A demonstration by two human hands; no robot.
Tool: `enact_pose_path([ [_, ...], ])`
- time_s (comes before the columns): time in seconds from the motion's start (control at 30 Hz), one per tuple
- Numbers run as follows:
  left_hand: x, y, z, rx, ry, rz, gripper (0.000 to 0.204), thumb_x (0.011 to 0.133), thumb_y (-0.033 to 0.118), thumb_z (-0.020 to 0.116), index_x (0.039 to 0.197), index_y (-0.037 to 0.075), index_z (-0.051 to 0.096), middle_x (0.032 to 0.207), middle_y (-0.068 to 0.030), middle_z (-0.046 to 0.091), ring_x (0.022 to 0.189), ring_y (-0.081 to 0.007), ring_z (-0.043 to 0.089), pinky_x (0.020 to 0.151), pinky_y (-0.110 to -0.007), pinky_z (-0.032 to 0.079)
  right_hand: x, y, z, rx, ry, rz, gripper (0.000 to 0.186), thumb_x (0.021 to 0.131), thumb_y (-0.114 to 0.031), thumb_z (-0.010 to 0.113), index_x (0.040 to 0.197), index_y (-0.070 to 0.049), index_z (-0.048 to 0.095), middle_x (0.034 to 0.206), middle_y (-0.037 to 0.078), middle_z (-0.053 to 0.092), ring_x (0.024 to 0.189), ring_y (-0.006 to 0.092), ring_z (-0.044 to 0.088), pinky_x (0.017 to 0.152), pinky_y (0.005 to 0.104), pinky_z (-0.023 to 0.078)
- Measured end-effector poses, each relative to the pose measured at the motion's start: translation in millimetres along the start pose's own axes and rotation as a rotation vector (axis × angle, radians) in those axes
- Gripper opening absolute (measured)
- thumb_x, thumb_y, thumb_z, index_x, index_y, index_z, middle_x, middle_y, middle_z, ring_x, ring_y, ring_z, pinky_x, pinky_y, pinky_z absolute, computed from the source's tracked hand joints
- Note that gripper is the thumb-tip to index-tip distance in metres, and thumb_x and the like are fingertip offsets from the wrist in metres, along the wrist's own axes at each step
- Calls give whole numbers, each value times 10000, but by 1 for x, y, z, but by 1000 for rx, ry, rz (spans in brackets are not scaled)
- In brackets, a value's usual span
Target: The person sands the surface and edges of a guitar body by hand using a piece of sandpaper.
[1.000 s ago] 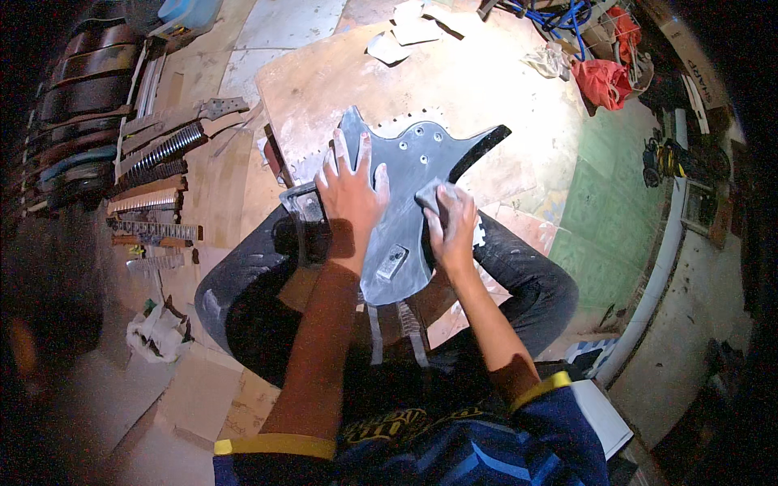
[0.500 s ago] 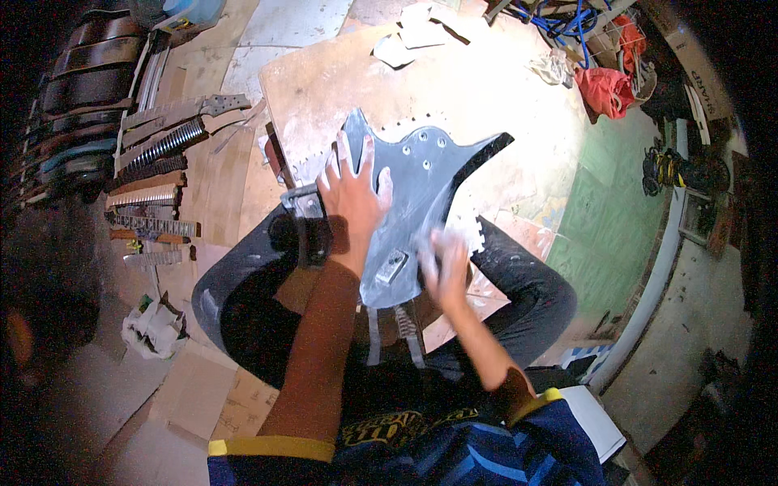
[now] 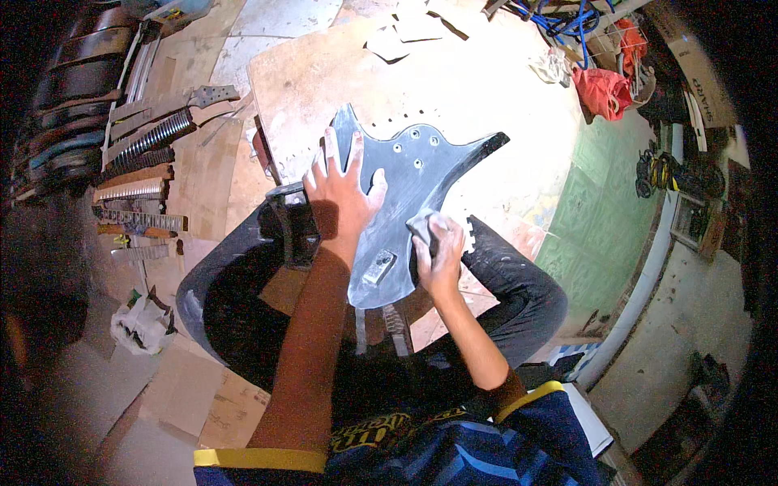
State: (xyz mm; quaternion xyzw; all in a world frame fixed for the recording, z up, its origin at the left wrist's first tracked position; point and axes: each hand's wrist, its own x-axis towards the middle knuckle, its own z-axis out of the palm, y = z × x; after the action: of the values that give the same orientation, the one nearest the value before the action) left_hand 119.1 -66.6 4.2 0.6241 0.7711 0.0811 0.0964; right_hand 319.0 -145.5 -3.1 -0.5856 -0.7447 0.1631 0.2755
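Head view: my left hand (image 3: 338,198) splays across the guitar body (image 3: 397,185); right hand (image 3: 442,253) grips what's probably a sanding block (image 3: 419,225); tilting could gouge.

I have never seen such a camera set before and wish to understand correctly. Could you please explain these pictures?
There is no machine: a person works barehanded. A wide fisheye camera on the person's head looks down, so straight edges bend near the picture's rim. The left hand lies spread on a dusty grey guitar-shaped body. The right hand holds a small grey block at the body's right edge. Farther away, pale paper scraps lie on a bright board. At the left are what look like instrument necks.
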Motion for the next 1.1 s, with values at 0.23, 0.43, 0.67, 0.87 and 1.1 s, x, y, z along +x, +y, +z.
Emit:
enact_pose_path([
  [0.23,3,5,-7,-60,66,56,746,858,444,661,1529,212,432,1621,-208,276,1235,-448,511,1057,-572,371,143,96,-23,-96,299,253,457,899,-192,716,1263,45,574,1189,254,595,1143,403,532,1025,472,400],
  [0.43,2,0,2,-78,71,31,678,856,453,645,1479,220,513,1610,-202,305,1282,-438,476,1044,-566,369,26,38,8,-66,8,56,414,852,-147,709,1204,26,580,1183,295,566,1144,430,521,1006,503,388],
  [0.67,4,4,-5,-76,64,49,739,849,436,673,1518,218,448,1607,-230,292,1252,-458,496,1052,-591,371,153,118,-23,-94,317,320,534,910,-289,710,1267,79,559,1196,289,579,1138,423,521,1008,496,391],
  [0.87,2,-4,-1,-47,54,38,738,848,447,671,1517,223,452,1614,-217,285,1257,-456,490,1055,-589,367,48,40,-6,-57,-42,4,324,887,-121,685,1149,33,572,1094,272,591,1041,398,569,942,503,423],
  [1.1,5,6,0,-101,40,18,735,851,446,663,1520,229,450,1625,-197,274,1254,-454,489,1049,-590,371,127,130,-16,-49,343,373,487,909,-242,715,1201,120,570,1119,277,593,1063,388,572,940,474,444],
])
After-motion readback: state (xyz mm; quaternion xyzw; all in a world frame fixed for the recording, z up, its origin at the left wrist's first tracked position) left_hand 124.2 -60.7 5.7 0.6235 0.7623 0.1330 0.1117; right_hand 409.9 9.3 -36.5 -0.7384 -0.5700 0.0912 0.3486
